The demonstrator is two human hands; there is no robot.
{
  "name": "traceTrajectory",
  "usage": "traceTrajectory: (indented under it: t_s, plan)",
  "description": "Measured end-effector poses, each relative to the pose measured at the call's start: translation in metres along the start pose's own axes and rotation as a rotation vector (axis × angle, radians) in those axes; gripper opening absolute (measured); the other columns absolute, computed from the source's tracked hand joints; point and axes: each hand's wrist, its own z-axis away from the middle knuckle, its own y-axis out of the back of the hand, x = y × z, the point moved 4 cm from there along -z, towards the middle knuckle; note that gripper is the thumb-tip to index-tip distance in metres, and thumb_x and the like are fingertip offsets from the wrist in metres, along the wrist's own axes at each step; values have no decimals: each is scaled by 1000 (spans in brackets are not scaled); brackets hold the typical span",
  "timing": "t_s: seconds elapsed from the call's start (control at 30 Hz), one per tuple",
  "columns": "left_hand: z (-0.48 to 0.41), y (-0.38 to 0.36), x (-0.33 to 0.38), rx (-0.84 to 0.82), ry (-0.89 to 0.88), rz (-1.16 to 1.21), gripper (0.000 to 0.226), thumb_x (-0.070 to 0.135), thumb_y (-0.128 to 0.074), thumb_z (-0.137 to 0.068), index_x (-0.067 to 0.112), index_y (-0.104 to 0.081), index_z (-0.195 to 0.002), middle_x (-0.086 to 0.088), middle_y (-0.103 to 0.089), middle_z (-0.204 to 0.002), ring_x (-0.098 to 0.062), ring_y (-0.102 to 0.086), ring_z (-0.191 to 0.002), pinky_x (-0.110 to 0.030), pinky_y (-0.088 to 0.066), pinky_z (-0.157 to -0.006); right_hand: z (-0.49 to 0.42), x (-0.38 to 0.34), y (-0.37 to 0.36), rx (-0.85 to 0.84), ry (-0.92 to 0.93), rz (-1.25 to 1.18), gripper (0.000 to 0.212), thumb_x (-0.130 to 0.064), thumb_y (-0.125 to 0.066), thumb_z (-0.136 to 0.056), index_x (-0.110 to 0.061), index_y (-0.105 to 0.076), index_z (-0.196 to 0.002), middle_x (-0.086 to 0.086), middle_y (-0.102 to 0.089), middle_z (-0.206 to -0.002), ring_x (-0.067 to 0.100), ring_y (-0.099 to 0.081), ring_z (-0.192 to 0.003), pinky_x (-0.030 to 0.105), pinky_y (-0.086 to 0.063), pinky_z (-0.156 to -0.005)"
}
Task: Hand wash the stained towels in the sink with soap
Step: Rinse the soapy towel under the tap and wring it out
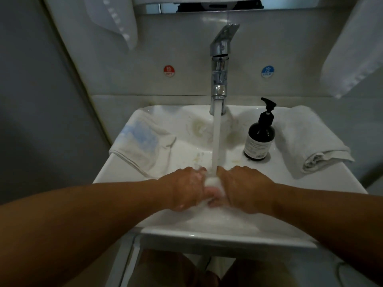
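A: Where is the towel?
B: Under the tap, in the sink. Left hand and right hand have fingers clamped on it.
A: Edges?
B: Bottle right of tap, on the rim.

Bathroom: white sink, chrome tap, soap bottle, tiles.

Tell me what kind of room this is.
Probably a small bathroom, maybe a hotel's: a white sink with a chrome faucet running, a pump soap bottle on its ledge, and a red hot sticker and blue cold sticker on the wall.
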Motion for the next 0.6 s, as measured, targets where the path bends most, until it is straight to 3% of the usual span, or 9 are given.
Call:
traceTrajectory:
  t_s: [0.07, 0.2, 0.27, 0.33, 0.37, 0.43, 0.5, 0.6]
  plan:
    - [-2, -1, 0, 10, -11, -58, 58, 79, -37, -86, 31, -58, -113, 3, -59, -113, -16, -58, -100, -31, -50, -86, 0, 0, 4, 21, -18, -17, 86, -86, -59, -73, -29, -41, -135, -3, -63, -106, 15, -61, -86, 37, -57, -80]
    - [-5, 7, -5, 38, 10, 91, 70, 87, -43, -79, 30, -66, -112, 6, -68, -97, -13, -66, -85, -39, -58, -83, 1, 5, 9, -8, 17, -237, 70, -86, -68, -63, -35, -61, -110, -13, -67, -97, 7, -63, -85, 33, -56, -80]
    - [-4, 5, -7, -61, 38, 111, 75, 90, -40, -80, 31, -65, -118, 5, -68, -98, -14, -64, -87, -38, -55, -87, 2, 6, 7, -108, 43, -394, 70, -81, -71, -66, -36, -63, -119, -16, -66, -113, 7, -62, -99, 30, -51, -89]
    - [-2, 9, -9, -89, 69, 76, 66, 84, -43, -84, 27, -66, -108, 3, -68, -91, -14, -63, -85, -33, -50, -83, 4, 10, 8, -121, 33, -358, 87, -85, -65, -69, -35, -50, -139, -14, -56, -130, 11, -55, -112, 27, -43, -95]
    - [-1, 14, -12, -46, 80, 39, 62, 80, -45, -86, 25, -66, -106, 2, -68, -92, -17, -63, -88, -33, -49, -82, 5, 12, 10, -82, 35, -300, 83, -84, -60, -75, -36, -45, -142, -10, -54, -131, 12, -53, -111, 27, -42, -93]
    - [3, 24, -15, 71, 85, -25, 59, 71, -43, -94, 24, -63, -124, -4, -69, -114, -22, -63, -105, -35, -48, -92, 11, 13, 14, -21, 53, -205, 72, -75, -49, -90, -37, -33, -148, -4, -50, -130, 14, -52, -106, 29, -43, -92]
    - [11, 21, -15, 45, 51, 41, 61, 63, -39, -100, 25, -42, -148, -6, -58, -139, -24, -56, -122, -37, -45, -104, 18, 12, 15, -46, 85, -189, 77, -67, -47, -96, -35, -13, -157, 1, -43, -142, 15, -49, -115, 31, -41, -100]
    - [21, 4, -9, -122, 91, -28, 92, 80, -39, -89, 31, -6, -159, -5, -33, -159, -27, -39, -141, -47, -35, -116, 21, 5, 4, -127, 110, -81, 106, -80, -54, -82, -36, 7, -157, 4, -30, -152, 24, -42, -130, 41, -40, -109]
